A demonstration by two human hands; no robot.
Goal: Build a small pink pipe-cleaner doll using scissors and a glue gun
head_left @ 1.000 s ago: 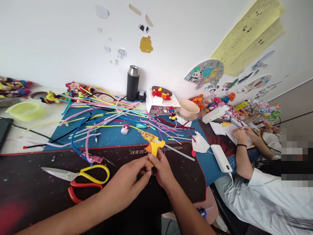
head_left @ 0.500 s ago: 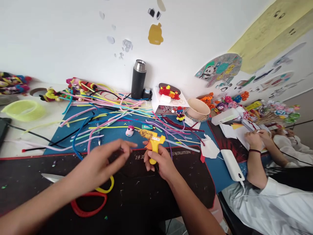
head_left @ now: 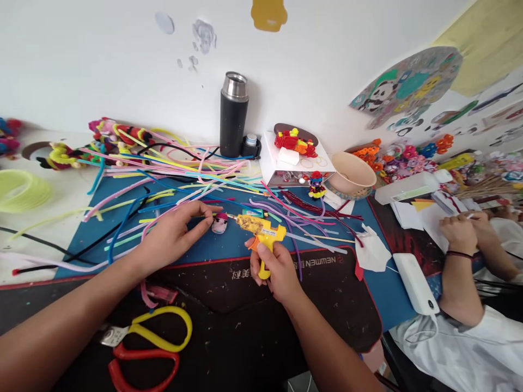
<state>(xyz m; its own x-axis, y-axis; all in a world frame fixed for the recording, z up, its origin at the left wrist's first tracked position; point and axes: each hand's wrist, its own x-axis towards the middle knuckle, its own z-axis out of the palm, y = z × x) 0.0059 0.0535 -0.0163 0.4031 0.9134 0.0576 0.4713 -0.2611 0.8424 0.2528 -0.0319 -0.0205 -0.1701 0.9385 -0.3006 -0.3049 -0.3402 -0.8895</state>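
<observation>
My right hand [head_left: 278, 267] grips a yellow hot glue gun [head_left: 267, 234] by its handle, with the fingers at its orange trigger. The gun's nozzle points left, towards a small doll's head [head_left: 219, 224] with a pink top, standing on the blue mat. My left hand [head_left: 180, 226] reaches to the left side of this head, index finger stretched out and thumb below it. Whether the fingertips touch the head is hard to tell. Below my left forearm lie scissors [head_left: 161, 332] with a yellow and a red handle loop.
Many coloured pipe cleaners [head_left: 163, 169] cover the back of the blue mat. Behind them stand a black thermos [head_left: 233, 120], a white box [head_left: 272, 163] and a beige bowl [head_left: 353, 174]. A white power bank [head_left: 414, 283] lies at right, beside another person's arm [head_left: 461, 277].
My left hand has moved up and forward to the small doll's head, uncovering more of the scissors. My right hand still holds the glue gun. The view has tilted down.
</observation>
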